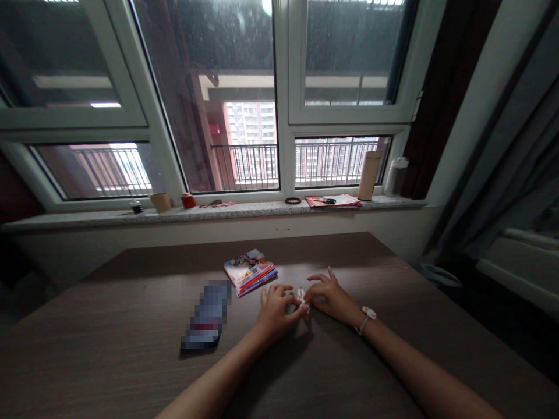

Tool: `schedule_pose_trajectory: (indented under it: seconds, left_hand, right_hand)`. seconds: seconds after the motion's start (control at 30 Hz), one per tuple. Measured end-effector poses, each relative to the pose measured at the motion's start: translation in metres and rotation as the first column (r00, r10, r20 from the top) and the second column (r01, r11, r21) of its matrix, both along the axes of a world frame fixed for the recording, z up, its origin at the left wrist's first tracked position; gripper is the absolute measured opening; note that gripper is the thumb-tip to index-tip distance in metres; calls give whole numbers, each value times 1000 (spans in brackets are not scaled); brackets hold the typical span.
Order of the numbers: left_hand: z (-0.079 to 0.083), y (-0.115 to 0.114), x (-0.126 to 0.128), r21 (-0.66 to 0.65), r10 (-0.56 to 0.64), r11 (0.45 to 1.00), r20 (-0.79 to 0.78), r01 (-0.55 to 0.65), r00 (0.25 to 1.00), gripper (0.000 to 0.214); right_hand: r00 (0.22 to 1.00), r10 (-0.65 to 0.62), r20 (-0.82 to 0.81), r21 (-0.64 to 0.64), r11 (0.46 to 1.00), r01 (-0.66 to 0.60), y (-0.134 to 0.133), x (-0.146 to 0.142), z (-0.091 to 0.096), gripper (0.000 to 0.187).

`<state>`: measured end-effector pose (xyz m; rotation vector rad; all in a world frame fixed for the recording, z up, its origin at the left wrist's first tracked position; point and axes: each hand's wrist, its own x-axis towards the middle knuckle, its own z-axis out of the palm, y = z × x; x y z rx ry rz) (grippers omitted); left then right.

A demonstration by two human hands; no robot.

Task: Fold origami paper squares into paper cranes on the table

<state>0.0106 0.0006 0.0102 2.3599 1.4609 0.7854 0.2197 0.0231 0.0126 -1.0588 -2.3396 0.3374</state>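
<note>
Our left hand (275, 311) and right hand (332, 297) meet at the middle of the dark wood-grain table (131, 349). The fingertips of both are closed narrowly on a small white-and-red folded piece of paper (302, 298). The thumb and forefinger of each hand pinch it from their own side, and the other fingers of the right hand are spread loosely on the tabletop. The paper sits just above or on the table surface between the two hands, near a flat stack of brightly coloured paper squares (250, 271) that lies beyond our left hand.

We judge the step in hand to be pressing or adjusting a fold. A next move would call for a firm pinch on one side while the other fingers slide along the crease.

The piece's long axis seems to run roughly from near to far, tilted slightly. It is too small for us to tell which end leads.
</note>
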Motion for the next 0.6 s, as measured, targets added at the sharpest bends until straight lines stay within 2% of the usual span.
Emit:
schedule_pose_trajectory:
  seconds: [0.6]
  left_hand:
    - [3,-2,0,-7,2,1000,-1,-2,1000,28]
  right_hand:
    - [999,-38,-7,56,998,39,-3,-3,-2,18]
